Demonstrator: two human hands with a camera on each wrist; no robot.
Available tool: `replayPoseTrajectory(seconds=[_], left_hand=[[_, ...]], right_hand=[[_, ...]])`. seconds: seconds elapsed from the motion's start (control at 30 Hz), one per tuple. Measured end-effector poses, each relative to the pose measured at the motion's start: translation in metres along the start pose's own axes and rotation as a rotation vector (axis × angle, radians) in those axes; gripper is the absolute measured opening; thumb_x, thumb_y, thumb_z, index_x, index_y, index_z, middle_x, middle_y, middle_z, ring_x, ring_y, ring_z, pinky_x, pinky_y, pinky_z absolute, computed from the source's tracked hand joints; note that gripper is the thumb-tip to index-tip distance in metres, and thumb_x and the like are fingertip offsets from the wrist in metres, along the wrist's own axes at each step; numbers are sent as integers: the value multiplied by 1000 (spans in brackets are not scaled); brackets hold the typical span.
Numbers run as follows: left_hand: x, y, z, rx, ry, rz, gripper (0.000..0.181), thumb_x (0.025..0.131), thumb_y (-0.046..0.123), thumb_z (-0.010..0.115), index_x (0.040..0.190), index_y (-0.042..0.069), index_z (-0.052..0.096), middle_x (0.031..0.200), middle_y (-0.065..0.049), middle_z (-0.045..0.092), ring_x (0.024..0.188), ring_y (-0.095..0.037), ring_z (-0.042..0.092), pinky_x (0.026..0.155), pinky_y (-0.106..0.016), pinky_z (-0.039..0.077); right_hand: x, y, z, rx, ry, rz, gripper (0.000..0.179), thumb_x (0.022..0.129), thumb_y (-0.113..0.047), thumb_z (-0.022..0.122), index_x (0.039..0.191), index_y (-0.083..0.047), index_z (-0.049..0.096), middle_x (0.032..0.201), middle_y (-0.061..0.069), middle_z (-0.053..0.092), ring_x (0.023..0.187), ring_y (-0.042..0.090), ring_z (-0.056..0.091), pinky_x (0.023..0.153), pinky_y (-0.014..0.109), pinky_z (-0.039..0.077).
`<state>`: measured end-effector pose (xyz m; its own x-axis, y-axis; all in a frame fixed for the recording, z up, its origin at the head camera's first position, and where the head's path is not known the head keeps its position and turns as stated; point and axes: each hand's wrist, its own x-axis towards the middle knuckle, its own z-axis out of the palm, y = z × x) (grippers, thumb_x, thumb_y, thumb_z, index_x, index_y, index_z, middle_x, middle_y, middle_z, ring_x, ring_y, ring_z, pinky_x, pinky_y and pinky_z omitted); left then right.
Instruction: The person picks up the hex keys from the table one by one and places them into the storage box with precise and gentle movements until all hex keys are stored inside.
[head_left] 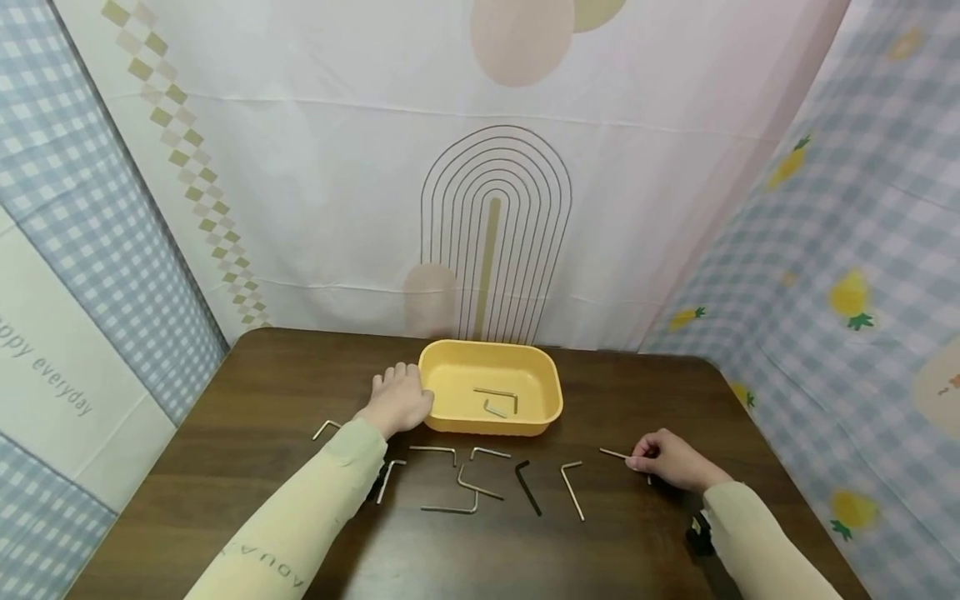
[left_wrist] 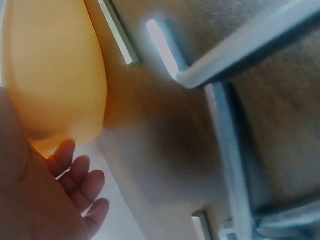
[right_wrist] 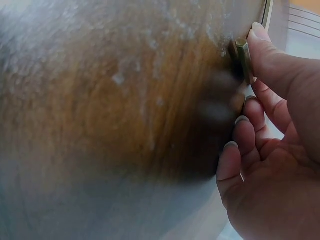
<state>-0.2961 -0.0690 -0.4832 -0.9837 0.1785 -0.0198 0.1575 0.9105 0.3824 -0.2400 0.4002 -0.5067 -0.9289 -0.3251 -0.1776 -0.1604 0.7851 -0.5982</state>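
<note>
My right hand [head_left: 675, 460] pinches a brass-coloured hex key [head_left: 612, 453] between thumb and fingers, low over the right side of the table. In the right wrist view the short end of that hex key [right_wrist: 243, 57] shows beside the thumb. My left hand [head_left: 397, 398] rests against the left end of a yellow plastic tray [head_left: 486, 427], its fingers loosely bent in the left wrist view and its thumb side at the tray wall. Inside the tray lie a longer hex key [head_left: 495, 392] and a short hex key [head_left: 495, 410].
In front of the tray, several loose hex keys are spread on the dark wooden table [head_left: 262, 483], among them a black hex key [head_left: 528, 489] and a brass-coloured hex key [head_left: 573, 493]. Another hex key [head_left: 324, 427] lies left of the left forearm. Cloth curtains [head_left: 330, 208] hang behind and beside the table.
</note>
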Motion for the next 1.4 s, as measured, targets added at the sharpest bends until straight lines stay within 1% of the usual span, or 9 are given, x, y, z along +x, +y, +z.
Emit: replayPoseTrajectory(seconds=[0.2, 0.33, 0.53, 0.67, 0.83, 0.93, 1.17, 1.27, 1.4], left_hand=[[-2, -17, 2, 26, 48, 89, 55, 95, 41, 46, 125, -4, 50, 116, -18, 50, 110, -35, 45, 92, -50, 32], [-1, -25, 5, 17, 79, 132, 53, 92, 39, 50, 123, -4, 51, 111, -16, 51, 106, -33, 46, 90, -48, 33], [4, -26, 15, -27, 78, 126, 35, 91, 30, 48, 109, 1, 50, 95, -8, 44, 92, -28, 41, 83, -44, 32], [4, -21, 16, -28, 73, 110, 33, 91, 30, 48, 109, 2, 50, 95, -7, 44, 91, -27, 41, 84, -44, 32], [4, -15, 19, -18, 72, 104, 34, 92, 29, 47, 111, 1, 49, 98, -8, 45, 93, -28, 42, 85, -44, 32], [4, -14, 19, -15, 65, 102, 36, 92, 29, 48, 112, 0, 49, 99, -9, 46, 93, -28, 42, 85, -45, 32], [6, -16, 17, -4, 80, 98, 33, 92, 29, 48, 109, 2, 49, 96, -8, 45, 90, -27, 41, 82, -43, 31], [8, -16, 17, -2, 80, 104, 31, 92, 30, 47, 108, 3, 49, 94, -7, 44, 89, -26, 41, 81, -42, 32], [9, -16, 17, 9, 77, 102, 32, 93, 31, 47, 108, 3, 49, 95, -7, 44, 89, -26, 41, 81, -42, 32]], right_hand=[[5, 2, 3, 5, -15, -21, 19, 89, -26, 70, 81, -10, 64, 73, -1, 57, 64, 14, 50, 61, 28, 42], [7, 1, 3, 18, -18, -18, 20, 88, -26, 71, 81, -9, 64, 73, 0, 57, 64, 15, 50, 61, 28, 42], [5, 2, 4, 8, 3, -18, 19, 88, -27, 70, 80, -11, 64, 72, -2, 57, 62, 12, 50, 60, 28, 42], [1, 5, 3, -28, 16, -8, 21, 89, -30, 69, 78, -13, 62, 72, -3, 57, 63, 13, 50, 60, 29, 42], [-1, -4, -5, -13, 67, 75, 28, 91, -37, 66, 81, -11, 59, 75, 1, 55, 65, 17, 49, 62, 32, 40], [2, -14, -11, 31, 123, 76, 28, 92, -36, 65, 85, -10, 58, 75, 3, 56, 65, 19, 53, 60, 32, 44], [19, -59, -32, 66, 238, -32, 28, 92, -34, 65, 88, -8, 59, 68, 7, 55, 60, 26, 55, 52, 32, 45], [29, -81, -37, 71, 254, -68, 27, 92, -34, 66, 89, -8, 59, 68, 8, 56, 59, 28, 57, 52, 31, 45], [48, -107, -32, 114, 234, -83, 26, 91, -31, 67, 91, -6, 62, 69, 8, 61, 59, 27, 60, 51, 32, 48]])
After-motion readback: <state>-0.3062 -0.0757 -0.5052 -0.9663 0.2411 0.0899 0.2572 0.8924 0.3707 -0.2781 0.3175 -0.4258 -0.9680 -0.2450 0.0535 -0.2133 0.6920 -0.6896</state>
